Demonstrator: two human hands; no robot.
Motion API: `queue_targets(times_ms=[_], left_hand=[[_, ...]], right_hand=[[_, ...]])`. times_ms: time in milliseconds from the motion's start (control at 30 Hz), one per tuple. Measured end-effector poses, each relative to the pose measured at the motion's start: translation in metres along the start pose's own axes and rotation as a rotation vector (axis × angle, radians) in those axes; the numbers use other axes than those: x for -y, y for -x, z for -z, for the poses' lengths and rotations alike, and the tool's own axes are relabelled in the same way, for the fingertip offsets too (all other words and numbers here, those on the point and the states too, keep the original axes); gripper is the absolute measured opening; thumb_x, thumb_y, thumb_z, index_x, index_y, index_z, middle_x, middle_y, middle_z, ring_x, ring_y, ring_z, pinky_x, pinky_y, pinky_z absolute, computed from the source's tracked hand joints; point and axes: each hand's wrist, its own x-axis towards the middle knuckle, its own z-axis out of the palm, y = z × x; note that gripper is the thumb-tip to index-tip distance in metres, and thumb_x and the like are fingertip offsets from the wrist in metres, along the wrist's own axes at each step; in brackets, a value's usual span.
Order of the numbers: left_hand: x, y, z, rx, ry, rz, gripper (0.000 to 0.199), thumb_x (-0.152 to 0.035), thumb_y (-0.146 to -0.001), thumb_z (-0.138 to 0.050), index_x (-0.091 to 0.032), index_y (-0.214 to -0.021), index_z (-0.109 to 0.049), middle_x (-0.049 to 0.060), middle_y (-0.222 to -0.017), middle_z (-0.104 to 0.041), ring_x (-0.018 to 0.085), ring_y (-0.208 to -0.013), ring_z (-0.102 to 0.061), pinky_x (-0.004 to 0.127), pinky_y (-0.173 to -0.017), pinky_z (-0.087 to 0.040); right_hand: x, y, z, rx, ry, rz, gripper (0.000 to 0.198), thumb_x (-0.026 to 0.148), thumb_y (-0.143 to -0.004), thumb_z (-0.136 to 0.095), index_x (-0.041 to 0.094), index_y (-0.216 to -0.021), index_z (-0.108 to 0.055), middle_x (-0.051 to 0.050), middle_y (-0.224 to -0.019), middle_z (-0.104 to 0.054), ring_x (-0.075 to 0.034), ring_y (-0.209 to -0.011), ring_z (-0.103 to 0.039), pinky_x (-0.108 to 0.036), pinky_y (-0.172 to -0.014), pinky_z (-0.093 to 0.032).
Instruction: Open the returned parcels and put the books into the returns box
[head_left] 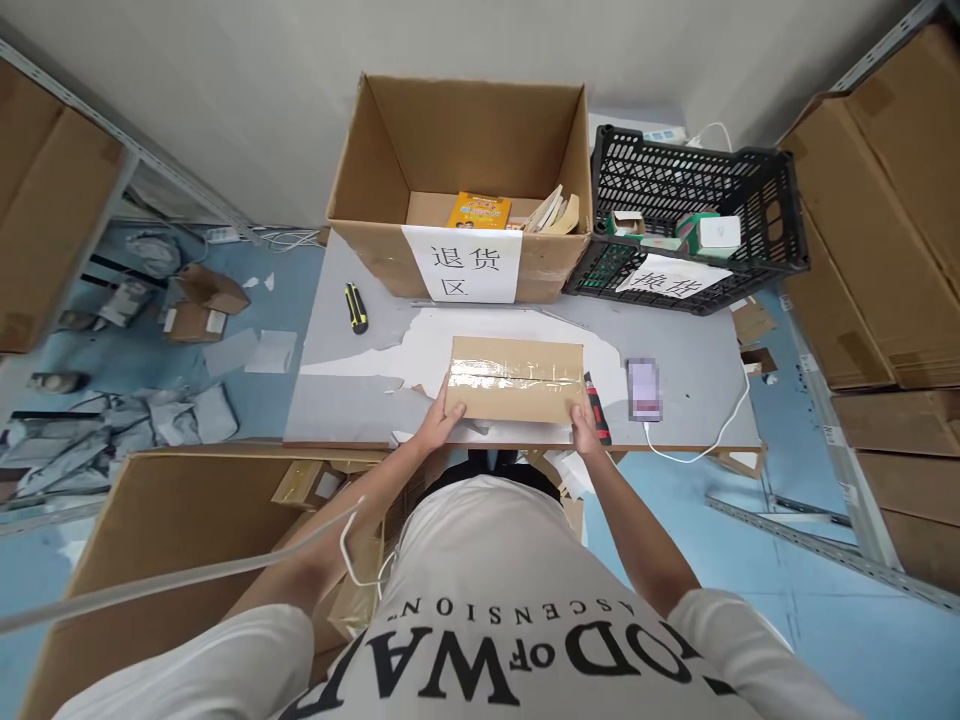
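Observation:
A flat cardboard box (516, 400), its middle seam covered with shiny clear tape, is held level above the table by both hands. My left hand (442, 420) grips its left front corner, thumb on top. On the opposite side, my right hand (583, 425) clasps the right front corner, the thumb also over the top. The fingers beneath the box are hidden. Close by my right hand lies a red and black utility knife (598, 408), partly covered by the box. Farther off at the left is a yellow and black utility knife (356, 308).
At the table's back stand a large open carton (360, 245) with books in it and a black plastic crate (780, 262) holding small boxes. A phone (643, 390) on a white cable lies at the right. Another big open carton (187, 530) stands at lower left.

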Motion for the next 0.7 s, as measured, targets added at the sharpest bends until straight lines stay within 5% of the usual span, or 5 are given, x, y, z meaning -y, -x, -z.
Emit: queue_targets(times_ms=[200, 367, 500, 700], left_hand=[[0.018, 0.001, 0.013, 0.069, -0.045, 0.002, 0.113, -0.056, -0.062, -0.077, -0.017, -0.152, -0.021, 0.015, -0.131, -0.060, 0.036, -0.135, -0.041, 0.052, -0.113, -0.028], [0.041, -0.007, 0.014, 0.084, -0.155, 0.072, 0.079, -0.054, -0.066, -0.074, -0.013, -0.130, -0.054, 0.016, -0.111, -0.069, 0.039, -0.119, -0.056, 0.051, -0.102, -0.042], [0.051, -0.011, 0.006, 0.075, -0.205, 0.079, 0.062, -0.056, -0.069, -0.069, -0.013, -0.114, -0.061, 0.017, -0.109, -0.070, 0.038, -0.116, -0.058, 0.050, -0.101, -0.043], [0.028, -0.005, 0.013, 0.045, -0.237, 0.100, 0.060, -0.058, -0.079, -0.054, -0.013, -0.117, -0.059, 0.014, -0.108, -0.069, 0.026, -0.095, -0.065, 0.037, -0.084, -0.051]], right_hand=[[-0.012, 0.008, 0.020, -0.042, 0.096, -0.073, 0.074, 0.052, -0.086, -0.047, 0.030, -0.152, -0.023, -0.004, -0.155, -0.035, -0.024, -0.142, -0.033, -0.045, -0.112, -0.033], [-0.032, 0.005, 0.021, 0.043, 0.356, -0.083, 0.065, 0.038, -0.071, -0.064, 0.022, -0.133, -0.051, -0.012, -0.129, -0.061, -0.025, -0.122, -0.056, -0.045, -0.109, -0.038], [-0.036, -0.003, 0.010, 0.011, 0.361, -0.105, 0.047, 0.045, -0.074, -0.062, 0.019, -0.114, -0.060, -0.013, -0.106, -0.069, -0.027, -0.106, -0.063, -0.048, -0.101, -0.044], [-0.013, -0.004, 0.013, 0.020, 0.370, -0.008, 0.048, 0.053, -0.077, -0.060, 0.021, -0.113, -0.059, -0.010, -0.119, -0.062, -0.023, -0.111, -0.058, -0.039, -0.099, -0.045]])
